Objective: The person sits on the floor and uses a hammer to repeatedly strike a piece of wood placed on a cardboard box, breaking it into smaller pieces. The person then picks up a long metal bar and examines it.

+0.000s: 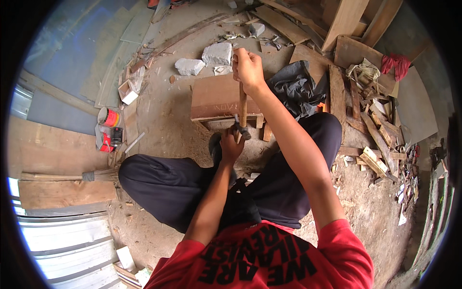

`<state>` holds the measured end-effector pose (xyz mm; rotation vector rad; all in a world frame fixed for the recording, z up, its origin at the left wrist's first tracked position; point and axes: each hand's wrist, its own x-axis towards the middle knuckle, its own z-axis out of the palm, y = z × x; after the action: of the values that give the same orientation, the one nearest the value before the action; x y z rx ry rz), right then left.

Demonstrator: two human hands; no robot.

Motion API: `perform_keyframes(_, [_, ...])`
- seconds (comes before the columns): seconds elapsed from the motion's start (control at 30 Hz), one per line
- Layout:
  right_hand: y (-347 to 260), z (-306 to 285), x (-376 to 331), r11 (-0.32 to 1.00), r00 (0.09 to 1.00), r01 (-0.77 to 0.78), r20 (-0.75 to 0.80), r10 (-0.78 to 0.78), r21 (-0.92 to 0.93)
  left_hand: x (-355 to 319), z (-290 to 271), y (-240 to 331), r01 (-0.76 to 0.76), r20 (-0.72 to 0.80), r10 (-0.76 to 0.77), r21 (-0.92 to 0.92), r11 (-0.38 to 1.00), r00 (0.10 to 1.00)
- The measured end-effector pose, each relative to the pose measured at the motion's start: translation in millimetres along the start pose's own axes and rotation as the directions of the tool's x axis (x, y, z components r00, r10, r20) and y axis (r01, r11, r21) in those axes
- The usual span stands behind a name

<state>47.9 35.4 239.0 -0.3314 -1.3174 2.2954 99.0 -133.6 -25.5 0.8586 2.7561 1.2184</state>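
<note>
The right hand (248,67) sits in the upper centre of the frame, with its forearm running up from the lower right edge and the elbow nearly straight. Its grip is closed in a fist around the top end of the hammer (242,113) handle, knuckles facing the camera. The left hand (231,144) lies at the centre of the frame, directly below the right, with its forearm rising from the red shirt at the lower edge. Its fingers are curled at the hammer head; whether this grip is fully closed on something or merely resting there cannot be told (the hammer head hides the fingertips).

The hammer has a plain light wooden handle, standing almost vertical in the picture, and a dark metal head at its lower end, just above the left hand. The head is against the near edge of the wooden box (219,98).

The wooden box is a brown, flat-topped block of boards in the centre-upper part of the frame, resting on the dirt floor (163,125) between the person's knees. Its top face is smooth and reddish-brown; the near side shows paler wood.

Around it: grey stone pieces (204,60) above the box, a black cloth (294,89) to the right, scrap wood (375,139) at the right edge, and a red tin (109,117) with a broom (72,176) at the left
</note>
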Motion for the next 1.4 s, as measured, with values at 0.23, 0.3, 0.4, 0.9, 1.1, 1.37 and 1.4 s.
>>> perform_keyframes(0.23, [2, 1, 3, 0.993, 0.999, -0.049, -0.001, 0.049, -0.111, 39, -15, 25, -0.142, 0.053, 0.166, -0.304, 0.942, 0.985])
perform_keyframes(0.3, [2, -2, 11, 0.992, 0.998, -0.069, -0.011, 0.068, -0.108, 45, -9, 28, -0.183, 0.057, 0.219, -0.367, 0.912, 0.974])
perform_keyframes(0.4, [0, -19, 15, 0.997, 0.995, -0.072, -0.068, 0.070, -0.040, 50, -2, 25, -0.158, 0.098, 0.228, -0.463, 0.872, 0.969])
perform_keyframes(0.9, [-14, -52, -3, 0.987, 0.933, 0.139, -0.325, -0.157, -0.077, 58, 46, 25, -0.390, -0.211, 0.334, -0.342, 0.855, 0.919])
perform_keyframes(1.1, [-11, -44, 2, 0.981, 0.925, 0.154, -0.332, -0.186, -0.120, 63, 42, 21, -0.447, -0.199, 0.408, -0.222, 0.867, 0.891])
perform_keyframes(1.37, [-8, -41, 7, 0.987, 0.944, 0.131, -0.293, -0.152, -0.091, 61, 30, 24, -0.350, -0.131, 0.326, -0.268, 0.898, 0.936])
perform_keyframes(1.4, [-7, -40, 6, 0.990, 0.942, 0.112, -0.307, -0.135, -0.091, 58, 27, 26, -0.356, -0.123, 0.334, -0.263, 0.897, 0.934])
